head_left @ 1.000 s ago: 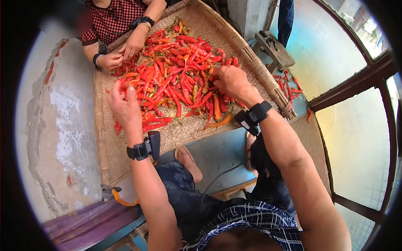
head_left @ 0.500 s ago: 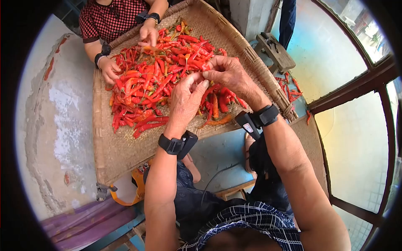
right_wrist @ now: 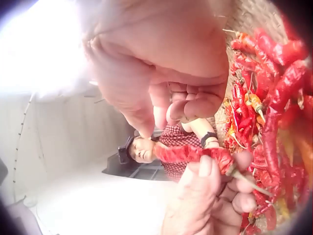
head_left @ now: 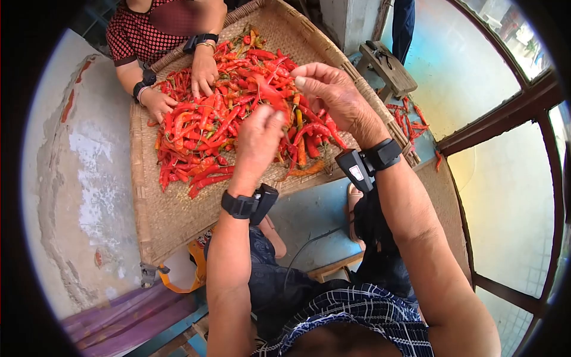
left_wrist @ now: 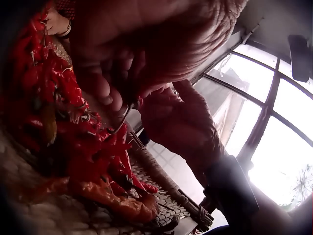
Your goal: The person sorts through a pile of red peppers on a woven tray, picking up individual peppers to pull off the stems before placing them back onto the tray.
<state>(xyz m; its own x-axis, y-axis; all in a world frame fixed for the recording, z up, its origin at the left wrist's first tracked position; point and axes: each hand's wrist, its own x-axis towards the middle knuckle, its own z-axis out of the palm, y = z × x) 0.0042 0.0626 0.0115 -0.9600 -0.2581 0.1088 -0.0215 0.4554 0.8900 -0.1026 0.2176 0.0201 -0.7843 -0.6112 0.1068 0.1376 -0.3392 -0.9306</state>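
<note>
My left hand [head_left: 259,143] is over the pile, pinching a red chili pepper [right_wrist: 183,153] between thumb and fingers. In the right wrist view, the pepper's pale stem [right_wrist: 252,183] sticks out past the fingertips. The head view shows this pepper blurred above the hand. My right hand [head_left: 339,98] is raised to the right of it, fingers loosely bent, with a gap between thumb and fingers and nothing seen in its grasp. Beneath both hands, the heap of red chili peppers [head_left: 208,119], mixed with some orange and greenish ones, lies on a large woven tray [head_left: 160,220].
Across the tray, another person's hands [head_left: 204,72] are among the peppers. A small wooden stool [head_left: 392,74] stands at the right, with loose red peppers [head_left: 410,125] nearby. A plaster wall [head_left: 89,166] bounds the left side, and framed window panes [head_left: 505,202] the right.
My left hand moved from the pile's left side to the middle. Both hands met there, then parted, the right drawing slightly up and back. The other person's hands shifted among the peppers.
</note>
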